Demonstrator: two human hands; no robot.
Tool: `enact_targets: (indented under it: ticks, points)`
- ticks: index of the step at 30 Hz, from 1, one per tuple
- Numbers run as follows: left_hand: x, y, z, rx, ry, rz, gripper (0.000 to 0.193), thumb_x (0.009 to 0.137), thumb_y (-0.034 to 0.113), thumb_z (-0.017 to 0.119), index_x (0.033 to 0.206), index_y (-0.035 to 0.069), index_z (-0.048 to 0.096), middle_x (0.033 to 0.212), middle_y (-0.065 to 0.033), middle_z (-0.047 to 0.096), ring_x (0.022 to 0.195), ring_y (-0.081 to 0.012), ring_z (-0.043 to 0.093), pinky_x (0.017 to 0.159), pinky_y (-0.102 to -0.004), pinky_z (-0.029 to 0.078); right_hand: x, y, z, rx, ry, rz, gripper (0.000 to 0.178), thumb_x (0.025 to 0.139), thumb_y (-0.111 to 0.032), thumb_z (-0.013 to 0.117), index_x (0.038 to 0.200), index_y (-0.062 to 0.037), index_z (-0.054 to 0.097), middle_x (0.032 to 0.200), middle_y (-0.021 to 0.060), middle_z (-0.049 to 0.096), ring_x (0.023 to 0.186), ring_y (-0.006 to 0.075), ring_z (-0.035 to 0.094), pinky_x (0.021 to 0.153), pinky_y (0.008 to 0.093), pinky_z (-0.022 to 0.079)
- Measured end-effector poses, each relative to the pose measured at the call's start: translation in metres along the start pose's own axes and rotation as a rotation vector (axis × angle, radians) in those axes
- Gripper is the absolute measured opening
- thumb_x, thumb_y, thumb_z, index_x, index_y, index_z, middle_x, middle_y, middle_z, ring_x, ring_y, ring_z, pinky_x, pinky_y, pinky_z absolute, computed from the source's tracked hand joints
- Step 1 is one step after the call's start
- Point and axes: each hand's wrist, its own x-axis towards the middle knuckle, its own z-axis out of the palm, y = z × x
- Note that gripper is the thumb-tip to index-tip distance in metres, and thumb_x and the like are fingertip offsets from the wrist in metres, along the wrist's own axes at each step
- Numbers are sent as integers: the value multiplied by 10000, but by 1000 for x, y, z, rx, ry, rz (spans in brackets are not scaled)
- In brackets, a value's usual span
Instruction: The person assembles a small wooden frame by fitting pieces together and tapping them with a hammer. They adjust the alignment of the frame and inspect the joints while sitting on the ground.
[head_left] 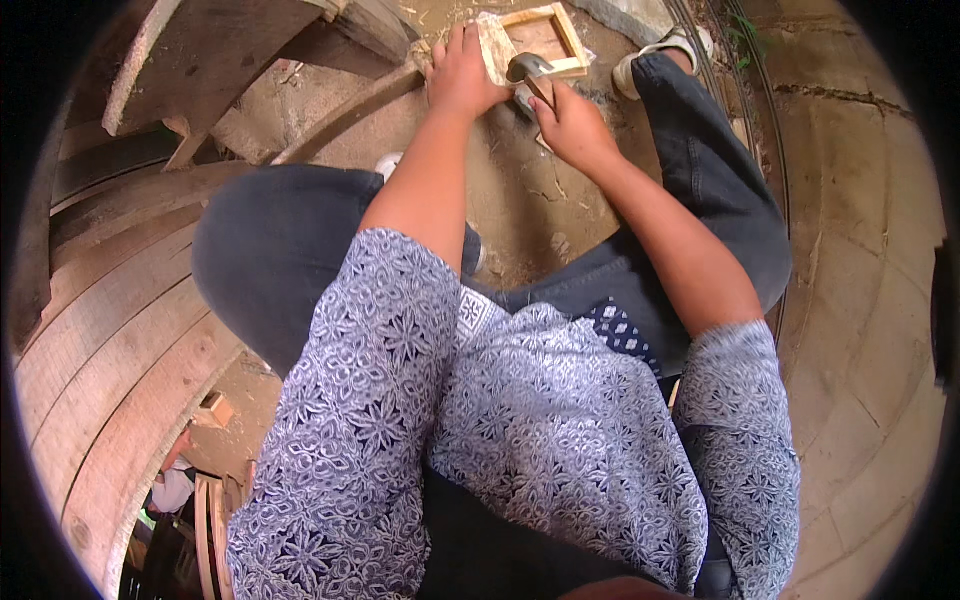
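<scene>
On the ground beyond my bent legs lies a small square wooden frame (575,38) with a pale panel inside it. A pale wooden piece (497,50) is at its left side, and my left hand (463,78) grips that piece, thumb toward me. My right hand (578,128) is closed around the wooden handle of a hammer (527,68). The hammer's dark metal head hangs over the near edge of the wooden piece; whether they touch I cannot tell. My left palm and part of the wood beneath it are hidden.
Long curved-looking planks (130,365) run along my left. A heavy timber (210,60) juts in at the upper left. A small wood block (213,410) lies near the planks. Thin rods or cables (765,130) edge the cracked slab (850,250) to my right.
</scene>
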Motion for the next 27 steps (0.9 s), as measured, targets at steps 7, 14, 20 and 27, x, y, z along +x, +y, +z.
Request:
enact_targets:
  ticks: [7,14,20,27]
  points:
    - [-11,5,-10,62,5,19,1147,598,441,901,1511,109,290,1541,-67,320,1343,-337,380,1085,-496,371,-3,4,-7,117,110,-84,257,938,-221,613,1038,8,554,755,264,644,734,444,648,627,482,485]
    - [-10,-9,-1,89,25,46,1133,637,464,874,1529,128,262,1565,-87,286,1359,-337,366,1094,-489,369,-5,-47,-39,310,306,-137,252,963,-236,614,969,16,602,728,164,651,616,179,615,595,366,479]
    - [-4,-10,3,138,21,72,1159,646,474,866,1544,109,231,1571,-89,280,1362,-342,362,1099,-486,366,-4,-3,5,-3,-83,0,276,944,-242,592,1077,-2,566,839,282,647,801,486,631,698,516,496]
    - [-7,-3,6,107,42,87,1127,630,449,879,1520,102,282,1549,-91,296,1335,-348,389,1092,-484,377,-10,-17,-16,327,326,-204,254,935,-228,621,935,25,603,786,267,653,720,459,644,626,468,504]
